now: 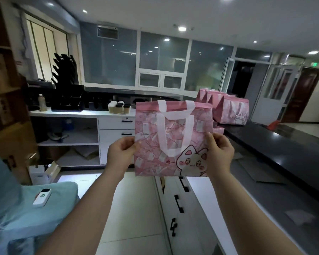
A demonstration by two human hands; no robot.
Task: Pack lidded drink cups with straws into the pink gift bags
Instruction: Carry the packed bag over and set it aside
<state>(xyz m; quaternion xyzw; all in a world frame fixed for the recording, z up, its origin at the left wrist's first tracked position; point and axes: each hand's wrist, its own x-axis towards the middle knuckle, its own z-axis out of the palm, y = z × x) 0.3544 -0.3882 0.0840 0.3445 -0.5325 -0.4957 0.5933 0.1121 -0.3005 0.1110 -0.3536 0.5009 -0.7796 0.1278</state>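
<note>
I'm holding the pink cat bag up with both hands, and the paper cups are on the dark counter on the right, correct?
No. The left hand and right hand do hold the pink cat bag, but the head view shows the paper cups on the white counter behind it, to the left, not on the dark counter.

The bag (pixel 171 142) looks like matt non-woven cloth; the counter (pixel 276 150) is glossy dark stone; the cups (pixel 118 107) are paper.

The gift bag (pixel 171 140) hangs between the left hand (pixel 121 151) and right hand (pixel 219 151); the cups (pixel 119 107) stand on the counter (pixel 72 113) behind-left, more bags (pixel 230 109) behind-right.
</note>
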